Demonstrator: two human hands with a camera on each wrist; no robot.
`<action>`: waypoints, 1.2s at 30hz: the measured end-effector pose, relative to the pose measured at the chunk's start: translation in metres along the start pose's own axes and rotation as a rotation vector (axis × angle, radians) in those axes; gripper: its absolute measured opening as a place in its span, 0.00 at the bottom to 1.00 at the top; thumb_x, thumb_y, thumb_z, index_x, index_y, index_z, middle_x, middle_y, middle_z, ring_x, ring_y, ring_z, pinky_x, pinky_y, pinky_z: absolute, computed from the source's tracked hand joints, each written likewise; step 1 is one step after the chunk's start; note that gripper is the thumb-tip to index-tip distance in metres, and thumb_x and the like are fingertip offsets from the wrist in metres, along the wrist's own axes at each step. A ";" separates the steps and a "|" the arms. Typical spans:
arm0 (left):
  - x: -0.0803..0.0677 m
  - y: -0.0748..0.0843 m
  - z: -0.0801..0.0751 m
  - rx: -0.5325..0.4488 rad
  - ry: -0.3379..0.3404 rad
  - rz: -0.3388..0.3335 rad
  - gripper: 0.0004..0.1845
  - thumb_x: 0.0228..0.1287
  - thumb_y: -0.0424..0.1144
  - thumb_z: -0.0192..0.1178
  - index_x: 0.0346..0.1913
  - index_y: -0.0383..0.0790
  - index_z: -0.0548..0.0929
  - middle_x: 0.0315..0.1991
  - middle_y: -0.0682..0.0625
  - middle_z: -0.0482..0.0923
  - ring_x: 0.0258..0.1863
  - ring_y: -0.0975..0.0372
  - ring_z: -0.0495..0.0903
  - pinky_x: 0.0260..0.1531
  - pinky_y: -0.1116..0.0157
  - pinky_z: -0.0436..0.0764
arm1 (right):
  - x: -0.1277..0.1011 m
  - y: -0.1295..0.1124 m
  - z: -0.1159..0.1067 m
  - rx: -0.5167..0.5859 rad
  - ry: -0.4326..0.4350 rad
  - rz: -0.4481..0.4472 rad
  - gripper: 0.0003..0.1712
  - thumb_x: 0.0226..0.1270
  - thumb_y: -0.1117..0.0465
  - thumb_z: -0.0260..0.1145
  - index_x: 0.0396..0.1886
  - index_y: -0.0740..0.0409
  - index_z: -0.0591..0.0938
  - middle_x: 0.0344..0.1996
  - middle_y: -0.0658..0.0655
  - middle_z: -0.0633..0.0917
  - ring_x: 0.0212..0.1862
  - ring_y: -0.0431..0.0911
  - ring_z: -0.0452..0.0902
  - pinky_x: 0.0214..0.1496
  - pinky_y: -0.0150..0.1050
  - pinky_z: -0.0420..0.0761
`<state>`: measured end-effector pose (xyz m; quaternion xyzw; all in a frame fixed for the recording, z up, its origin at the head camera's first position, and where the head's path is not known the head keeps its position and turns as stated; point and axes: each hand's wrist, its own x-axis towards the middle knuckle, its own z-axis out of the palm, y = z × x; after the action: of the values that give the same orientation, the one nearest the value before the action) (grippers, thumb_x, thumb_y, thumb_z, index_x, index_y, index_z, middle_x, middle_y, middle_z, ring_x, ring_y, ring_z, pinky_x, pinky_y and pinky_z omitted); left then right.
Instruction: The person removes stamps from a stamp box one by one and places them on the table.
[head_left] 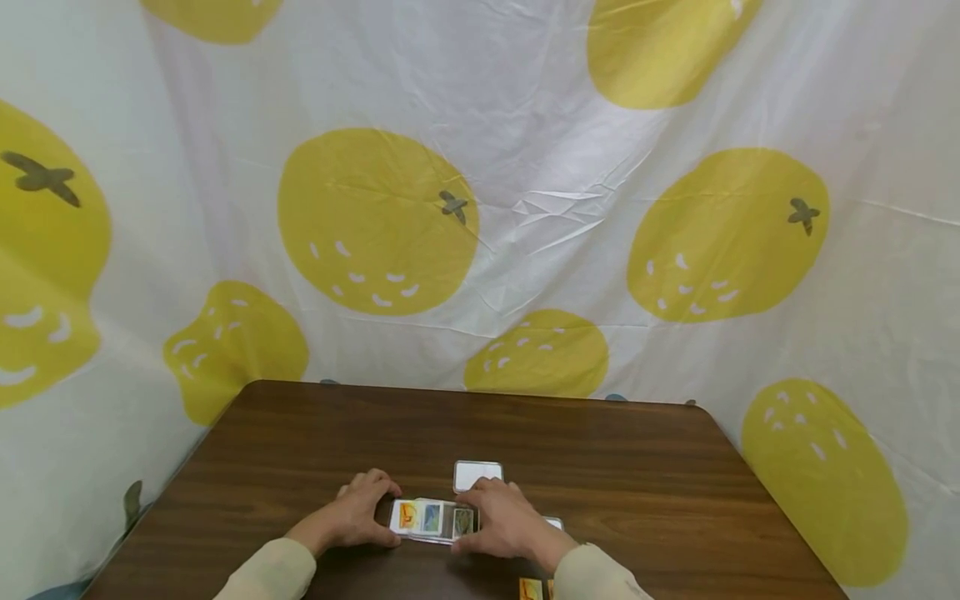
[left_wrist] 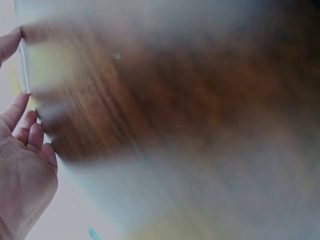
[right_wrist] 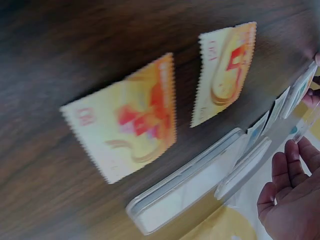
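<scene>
A flat clear plastic case (head_left: 442, 510) lies on the table in front of me with stamps in a row: an orange-yellow stamp (head_left: 407, 515), a blue one (head_left: 432, 518) and a dark one (head_left: 463, 522). Its upper clear layer looks slightly offset from the part below. My left hand (head_left: 352, 512) grips the left end between thumb and fingertips; in the left wrist view the case's edge (left_wrist: 25, 70) shows between them. At the right end my right hand (head_left: 504, 518) holds it, thumb in front and fingers behind. In the right wrist view the right hand (right_wrist: 295, 200) touches a clear edge.
A white-faced case (head_left: 477, 473) lies beyond my right hand. Another case (head_left: 555, 523) is partly hidden by that hand. Two loose orange-yellow stamps, one nearer (right_wrist: 125, 120) and one farther (right_wrist: 225, 72), lie on the brown table (head_left: 637, 467). A lemon-patterned cloth (head_left: 540, 275) hangs behind.
</scene>
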<state>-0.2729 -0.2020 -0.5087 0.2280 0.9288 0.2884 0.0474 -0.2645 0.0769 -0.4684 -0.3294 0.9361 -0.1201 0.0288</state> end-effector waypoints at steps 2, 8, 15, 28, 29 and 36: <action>0.000 0.000 0.000 0.005 0.004 0.001 0.31 0.44 0.50 0.78 0.51 0.43 0.78 0.56 0.46 0.68 0.57 0.45 0.66 0.51 0.43 0.65 | -0.003 0.001 0.000 -0.003 -0.001 -0.003 0.38 0.53 0.34 0.72 0.59 0.51 0.82 0.50 0.50 0.80 0.55 0.48 0.75 0.54 0.50 0.70; -0.001 0.001 0.001 0.006 0.012 0.002 0.32 0.42 0.50 0.78 0.50 0.42 0.78 0.55 0.45 0.69 0.56 0.46 0.67 0.51 0.43 0.65 | -0.013 0.002 0.000 -0.020 0.011 -0.052 0.38 0.52 0.33 0.73 0.58 0.50 0.83 0.51 0.50 0.81 0.54 0.48 0.75 0.54 0.50 0.70; -0.002 0.003 0.001 -0.002 0.018 0.004 0.31 0.42 0.49 0.78 0.50 0.42 0.78 0.55 0.45 0.69 0.56 0.46 0.67 0.51 0.43 0.65 | -0.033 0.007 0.003 -0.029 -0.008 -0.080 0.38 0.51 0.32 0.72 0.58 0.48 0.83 0.50 0.48 0.80 0.54 0.44 0.74 0.49 0.43 0.70; -0.001 0.001 0.001 0.001 0.009 -0.015 0.31 0.43 0.50 0.78 0.50 0.43 0.78 0.55 0.45 0.69 0.56 0.46 0.67 0.52 0.42 0.65 | -0.063 0.019 0.009 -0.134 0.040 -0.202 0.36 0.53 0.33 0.72 0.56 0.48 0.84 0.46 0.45 0.80 0.50 0.41 0.73 0.49 0.43 0.72; -0.001 0.001 0.001 0.002 0.006 -0.016 0.31 0.43 0.50 0.78 0.50 0.43 0.78 0.56 0.45 0.69 0.56 0.46 0.67 0.52 0.42 0.65 | -0.064 0.020 0.009 -0.147 0.048 -0.209 0.36 0.53 0.32 0.72 0.57 0.48 0.84 0.46 0.45 0.80 0.50 0.41 0.73 0.48 0.42 0.71; 0.000 0.001 0.001 -0.001 0.001 -0.025 0.31 0.43 0.50 0.78 0.50 0.43 0.78 0.56 0.45 0.69 0.57 0.45 0.66 0.52 0.41 0.64 | -0.065 0.024 0.013 -0.207 0.115 -0.268 0.38 0.51 0.30 0.71 0.56 0.48 0.84 0.43 0.45 0.79 0.46 0.40 0.72 0.44 0.38 0.70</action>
<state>-0.2728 -0.2013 -0.5089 0.2163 0.9314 0.2883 0.0505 -0.2267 0.1331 -0.4889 -0.4452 0.8911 -0.0444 -0.0752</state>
